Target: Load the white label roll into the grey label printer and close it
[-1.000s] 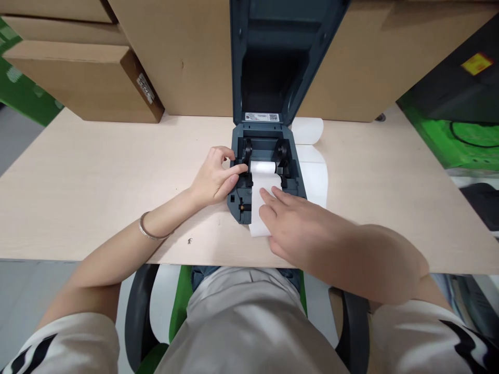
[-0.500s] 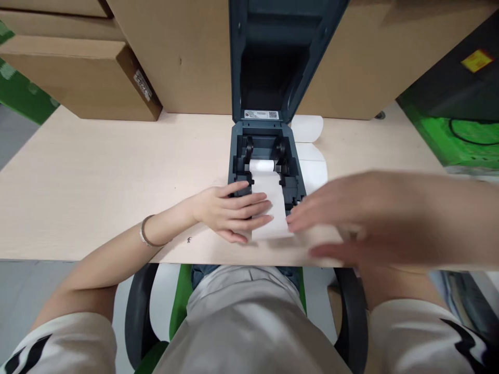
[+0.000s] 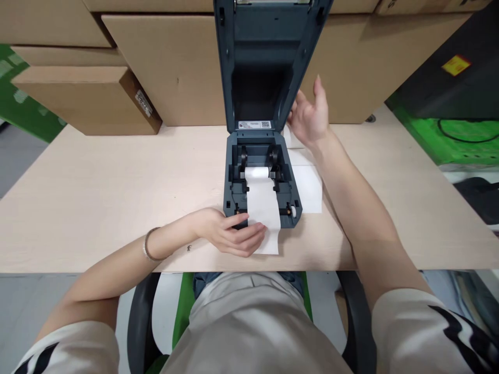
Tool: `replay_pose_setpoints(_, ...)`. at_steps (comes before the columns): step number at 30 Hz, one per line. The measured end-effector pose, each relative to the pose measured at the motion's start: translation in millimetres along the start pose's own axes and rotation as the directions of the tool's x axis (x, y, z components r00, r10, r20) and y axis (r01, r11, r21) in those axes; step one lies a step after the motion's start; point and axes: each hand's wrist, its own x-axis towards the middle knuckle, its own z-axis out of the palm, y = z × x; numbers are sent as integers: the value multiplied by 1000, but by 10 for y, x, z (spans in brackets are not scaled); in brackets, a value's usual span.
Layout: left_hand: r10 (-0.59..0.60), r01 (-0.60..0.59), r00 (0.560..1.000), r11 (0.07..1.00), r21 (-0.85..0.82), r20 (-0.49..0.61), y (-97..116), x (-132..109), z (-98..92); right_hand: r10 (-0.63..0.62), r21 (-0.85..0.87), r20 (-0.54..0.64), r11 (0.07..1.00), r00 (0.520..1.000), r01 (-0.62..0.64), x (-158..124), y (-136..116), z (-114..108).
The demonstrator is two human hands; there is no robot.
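Note:
A dark grey label printer (image 3: 234,171) stands in the middle of the table with its lid (image 3: 268,57) raised upright. A small white paper roll (image 3: 256,172) sits in its bay, and a white paper strip (image 3: 263,210) runs from it over the front edge. My left hand (image 3: 230,234) pinches the strip's near end at the printer's front. My right hand (image 3: 310,114) is raised with fingers spread beside the right edge of the lid, close to it; I cannot tell whether it touches. It holds nothing.
Cardboard boxes (image 3: 89,98) line the back of the light wooden table (image 3: 97,192). White label sheets (image 3: 310,184) lie to the right of the printer. A green and black crate (image 3: 448,130) is at the far right. My chair and lap are below the table edge.
My right hand left the paper strip, swept right and rose to the lid's right edge. My left hand moved from the roll holder down to the strip's near end.

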Motion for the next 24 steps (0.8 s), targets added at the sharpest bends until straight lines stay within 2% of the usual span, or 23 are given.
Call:
replay_pose_setpoints(3,0,0,1000,1000,4,3,30,-14,10,144,306,-139,947,980,-96,-38,-56,-12)
replay_pose_setpoints(8,-22,26,998,998,53,-67,103,-24,49,130,329,-126,941,983,-82,-76,-264,-82)
replay_pose_setpoints(12,3,7,993,996,84,-120,138,-37,111,166,465,-274,885,947,-21,-146,-552,-192)
replay_pose_setpoints(13,10,7,987,995,100,-161,135,-39,128,166,500,-268,866,949,-10,-181,-645,-231)
replay_pose_setpoints(14,19,4,978,994,108,-209,128,-40,143,155,535,-234,845,960,-6,-222,-738,-272)
replay_pose_setpoints(16,67,-54,966,997,61,-249,106,-42,159,69,546,-77,838,995,-16,-309,-907,-350)
replay_pose_setpoints(17,94,-97,971,995,-3,-219,94,-44,157,10,510,13,860,1000,-15,-348,-974,-380)
replay_pose_setpoints(19,119,-126,991,978,-165,-52,75,-50,139,-81,380,128,925,989,26,-405,-1063,-408)
replay_pose_setpoints(21,77,-38,989,956,-290,127,71,-65,119,-117,237,206,969,971,66,-429,-1108,-393)
replay_pose_setpoints(22,42,12,985,949,-316,166,77,-78,115,-123,184,229,980,966,82,-431,-1121,-376)
replay_pose_setpoints(24,10,44,989,936,-349,150,103,-118,128,-128,92,273,990,953,107,-432,-1144,-337)
